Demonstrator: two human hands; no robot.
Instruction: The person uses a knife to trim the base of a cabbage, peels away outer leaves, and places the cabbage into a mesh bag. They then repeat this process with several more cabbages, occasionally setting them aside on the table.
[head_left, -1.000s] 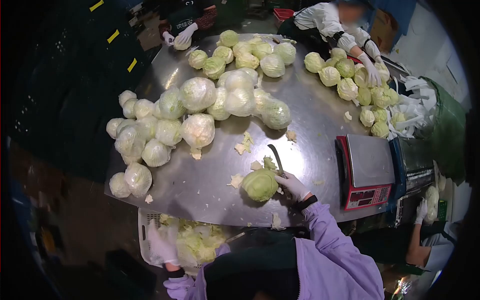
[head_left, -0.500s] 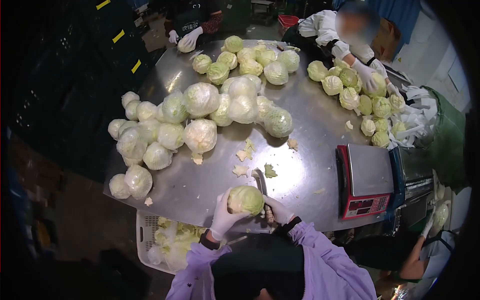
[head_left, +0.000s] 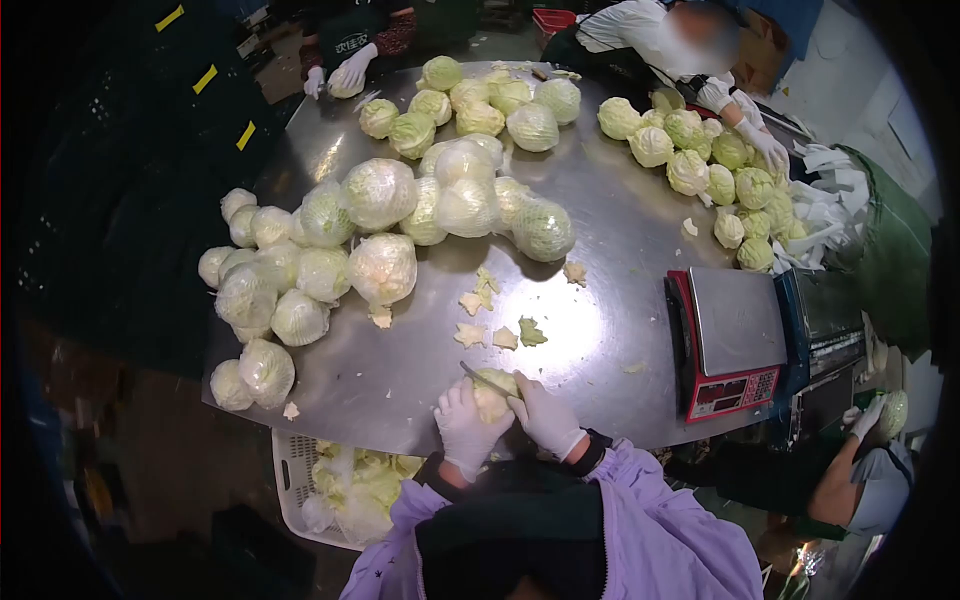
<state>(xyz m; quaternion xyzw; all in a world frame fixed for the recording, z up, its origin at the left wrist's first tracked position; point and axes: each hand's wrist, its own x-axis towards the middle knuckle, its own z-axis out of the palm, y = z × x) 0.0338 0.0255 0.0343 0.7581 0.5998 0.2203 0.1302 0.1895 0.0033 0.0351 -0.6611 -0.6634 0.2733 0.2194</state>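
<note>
1. Head view, clock hours read from the cabbage (head_left: 492, 403) in my hands: at 8 o'clock, below the near edge of the worktop (head_left: 620, 240), a white basket (head_left: 290, 500) holds leaves. I'd keep my sleeve off its rim.
2. My left hand (head_left: 468, 430), at 7 o'clock, curls around the cabbage's near-left side. I'd tuck its fingertips out of the cutting path.
3. My right hand (head_left: 549, 417), between 3 and 4 o'clock, is wrapped around what I take to be the handle of the knife (head_left: 482, 379); fingers cover it, so I can't tell the exact grip.
4. Between both hands sits the cabbage; whether it rests on metal, I can't tell.
5. Across its top runs the blade, tip toward 10 o'clock. Judging this to be trimming, I'd take short, shallow strokes and turn the cabbage rather than stretch the wrist.
6. Leaf scraps (head_left: 505, 339) lie near, around 12 o'clock; I'd cut clear of them.
7. Farther, toward 11 o'clock, film-wrapped cabbages (head_left: 380, 192) stand well apart, leaving me elbow room.
</note>
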